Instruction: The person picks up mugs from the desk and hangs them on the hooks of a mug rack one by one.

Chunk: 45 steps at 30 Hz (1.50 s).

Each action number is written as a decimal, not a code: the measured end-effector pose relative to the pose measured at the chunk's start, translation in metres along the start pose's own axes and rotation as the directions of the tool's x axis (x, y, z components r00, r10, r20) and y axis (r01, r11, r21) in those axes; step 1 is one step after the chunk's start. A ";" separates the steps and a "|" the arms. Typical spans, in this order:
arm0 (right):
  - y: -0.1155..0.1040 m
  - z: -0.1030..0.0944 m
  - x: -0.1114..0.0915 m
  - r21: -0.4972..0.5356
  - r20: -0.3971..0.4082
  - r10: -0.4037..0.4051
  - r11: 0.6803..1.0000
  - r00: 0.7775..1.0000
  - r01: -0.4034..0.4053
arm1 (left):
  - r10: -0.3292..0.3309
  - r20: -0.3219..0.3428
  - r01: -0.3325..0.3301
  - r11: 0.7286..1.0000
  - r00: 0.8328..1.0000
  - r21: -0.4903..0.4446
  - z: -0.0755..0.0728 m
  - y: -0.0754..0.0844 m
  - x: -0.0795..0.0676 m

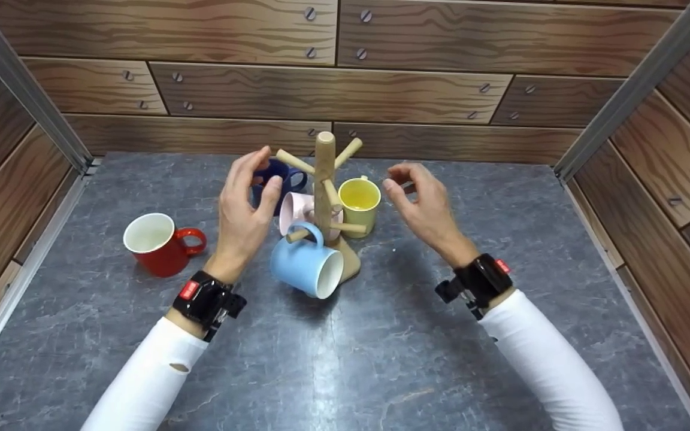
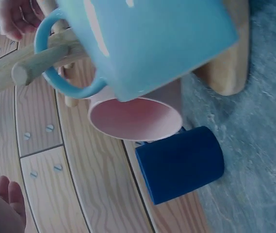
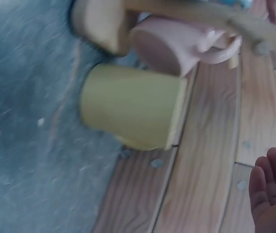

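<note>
A wooden mug tree [image 1: 324, 152] stands in the middle of the table. From a front peg a light blue mug [image 1: 300, 266] hangs by its handle, its mouth tipped down to the right. Behind it a pink mug [image 3: 167, 43] hangs on another peg. My left hand [image 1: 243, 206] is raised left of the tree, fingers spread and holding nothing. It partly covers a dark blue mug [image 2: 181, 162] standing behind. To the right of the tree my right hand [image 1: 421, 206] hovers with loosely bent fingers, empty, beside a yellow mug [image 1: 359, 206] that stands upright.
A red mug [image 1: 162, 245] with a white inside stands on the left, its handle toward my left forearm. The grey marbled table [image 1: 381, 359] is bounded by wood-patterned walls [image 1: 333, 90] at the back and sides. Several upper pegs [image 1: 348, 152] stick out bare from the tree.
</note>
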State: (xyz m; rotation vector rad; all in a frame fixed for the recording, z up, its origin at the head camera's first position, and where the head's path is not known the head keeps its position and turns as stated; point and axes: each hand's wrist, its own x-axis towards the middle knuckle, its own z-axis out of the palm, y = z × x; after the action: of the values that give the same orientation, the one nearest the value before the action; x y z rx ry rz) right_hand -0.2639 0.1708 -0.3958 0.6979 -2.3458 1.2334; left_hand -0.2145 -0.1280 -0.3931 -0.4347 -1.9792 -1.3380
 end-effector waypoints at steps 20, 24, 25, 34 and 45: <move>0.046 0.047 -0.002 -0.179 0.284 0.218 0.969 0.934 -0.172 | -0.011 0.122 -0.001 0.995 0.993 0.100 -0.022 -0.021 -0.037; 0.048 0.055 0.001 -0.195 0.289 0.221 0.966 0.931 -0.169 | -0.020 0.123 0.006 0.993 0.992 0.116 -0.024 -0.022 -0.042; 0.048 0.057 0.002 -0.194 0.290 0.220 0.966 0.931 -0.168 | -0.022 0.123 0.007 0.993 0.992 0.120 -0.024 -0.023 -0.043; 0.049 0.069 0.006 -0.191 0.292 0.274 0.956 0.916 -0.225 | -0.036 0.125 0.018 0.990 0.992 0.137 -0.026 -0.025 -0.051; 0.053 0.072 0.007 -0.185 0.254 0.239 0.963 0.937 -0.196 | -0.092 0.180 0.057 0.980 0.979 0.193 -0.028 -0.028 -0.057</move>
State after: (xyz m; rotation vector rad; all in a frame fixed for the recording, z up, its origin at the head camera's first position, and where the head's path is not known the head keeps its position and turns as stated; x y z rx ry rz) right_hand -0.3092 0.1340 -0.4643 0.6004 -2.7792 1.0785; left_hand -0.1815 -0.1584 -0.4459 -0.4136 -2.2743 -1.1780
